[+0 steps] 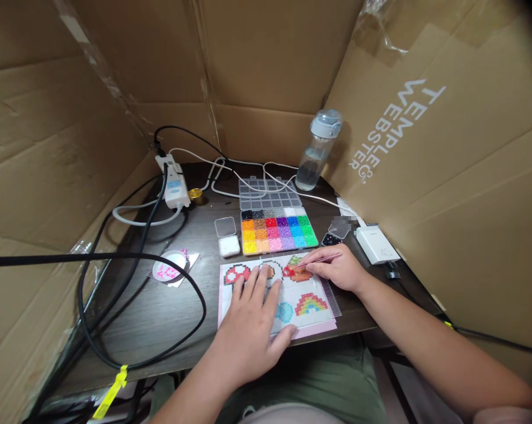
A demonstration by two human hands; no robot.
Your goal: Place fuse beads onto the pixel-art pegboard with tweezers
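Observation:
My left hand [257, 318] lies flat with fingers spread over a printed pattern sheet [230, 300], covering part of it. The sheet shows a red mushroom [237, 274], a rainbow [311, 305] and a partly hidden blue figure [285, 312]. A clear pegboard [332, 297] shows at the sheet's right edge. My right hand [336, 270] pinches thin pinkish tweezers [319, 259], their tip over the red and orange figure [299, 272] at the upper right. Whether the tip holds a bead is too small to tell. Behind the sheet stands an open box of coloured beads [280, 231].
Small open cases of white beads [229, 246] and black beads [332, 239] flank the box. Farther out are a water bottle [316, 156], a white charger [378, 244], a power strip [173, 181] and a round pink-beaded piece [169, 270]. Black cable [199, 294] loops across the left; cardboard walls surround the desk.

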